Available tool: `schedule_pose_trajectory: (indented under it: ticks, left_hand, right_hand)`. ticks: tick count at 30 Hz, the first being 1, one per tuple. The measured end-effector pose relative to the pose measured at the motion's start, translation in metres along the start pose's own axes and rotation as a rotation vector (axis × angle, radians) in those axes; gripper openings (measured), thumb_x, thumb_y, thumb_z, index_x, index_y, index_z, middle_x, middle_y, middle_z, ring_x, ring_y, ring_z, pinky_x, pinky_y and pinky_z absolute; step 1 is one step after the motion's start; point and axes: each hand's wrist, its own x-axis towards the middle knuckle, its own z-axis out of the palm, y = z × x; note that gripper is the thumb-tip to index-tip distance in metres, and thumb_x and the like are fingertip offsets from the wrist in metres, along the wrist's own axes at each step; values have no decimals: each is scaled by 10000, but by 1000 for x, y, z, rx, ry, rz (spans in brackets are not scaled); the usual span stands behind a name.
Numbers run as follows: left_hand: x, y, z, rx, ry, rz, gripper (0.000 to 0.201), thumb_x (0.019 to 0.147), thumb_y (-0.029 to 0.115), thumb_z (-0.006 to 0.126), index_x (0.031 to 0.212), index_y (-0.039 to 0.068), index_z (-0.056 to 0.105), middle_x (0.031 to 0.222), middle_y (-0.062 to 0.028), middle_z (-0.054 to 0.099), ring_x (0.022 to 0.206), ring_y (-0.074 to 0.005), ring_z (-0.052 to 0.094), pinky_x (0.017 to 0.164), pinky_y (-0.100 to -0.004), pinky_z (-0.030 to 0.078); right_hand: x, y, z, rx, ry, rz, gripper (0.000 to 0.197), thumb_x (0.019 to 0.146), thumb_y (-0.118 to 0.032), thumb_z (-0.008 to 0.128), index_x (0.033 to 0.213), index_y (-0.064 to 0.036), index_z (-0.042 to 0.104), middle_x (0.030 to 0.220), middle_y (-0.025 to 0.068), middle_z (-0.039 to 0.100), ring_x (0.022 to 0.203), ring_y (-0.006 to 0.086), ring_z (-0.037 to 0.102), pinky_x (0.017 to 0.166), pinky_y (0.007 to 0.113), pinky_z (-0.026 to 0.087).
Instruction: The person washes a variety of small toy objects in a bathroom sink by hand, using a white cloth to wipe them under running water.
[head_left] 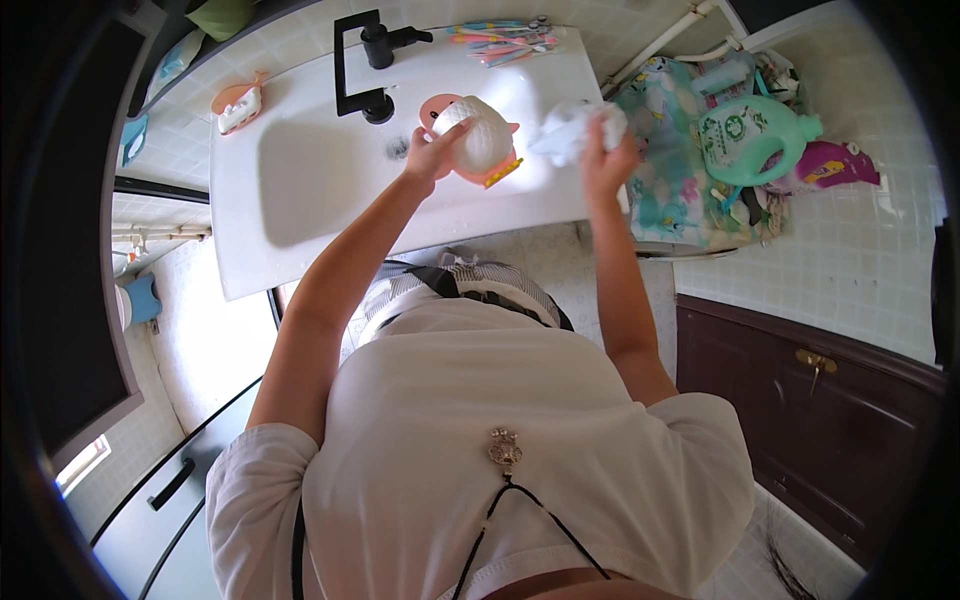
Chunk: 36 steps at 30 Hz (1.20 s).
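Observation:
My left hand (432, 152) grips a white rounded cup-like object (480, 135) that rests on a pink dish (478, 172) on the white sink counter (300, 250). My right hand (606, 160) is closed on a crumpled white cloth (572, 130), held just right of the pink dish at the counter's right end. Both forearms reach up from my white shirt.
A black faucet (370, 60) stands at the back of the basin. Several toothbrushes (500, 40) lie behind it. A pink soap dish (238, 105) sits at the left. To the right, a green detergent bottle (750, 135) lies on a floral-covered surface (660, 170). A dark wooden door (800, 420) is lower right.

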Motion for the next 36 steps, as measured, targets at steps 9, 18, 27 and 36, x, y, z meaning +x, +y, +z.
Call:
schedule_pose_trajectory:
  ticks: [9,18,27,36]
  left_hand:
    - [0,-22,18,163,-130,248,600,727,27,661,1217,13,315,1017,-151,583,893,-195,593,691,-317,506]
    - [-7,-13,17,228,-66,245,678,657,121,756,1188,8,350,887,-105,604,774,-155,581,645,-294,489]
    - [-34,-9,12,123,-304,216,725,649,80,749,1221,-14,313,904,-154,612,806,-204,618,697,-306,510]
    - [-28,9,7,558,-324,392,775,608,29,744,1253,18,313,930,-129,618,854,-186,604,721,-303,496]
  right_hand:
    - [-51,-50,56,-290,-473,-88,509,777,-300,621,1258,-217,477,1243,202,461,1083,375,485,855,496,402]
    - [-35,-42,56,-211,-460,110,309,834,-219,541,1140,-185,572,1038,166,606,862,341,601,719,407,477]
    - [5,3,55,73,-568,528,369,853,-372,513,1032,-65,614,921,166,630,896,352,585,783,398,458]
    - [-10,-43,52,-70,-716,143,362,807,-358,593,737,-6,642,661,168,608,612,326,586,589,396,468]
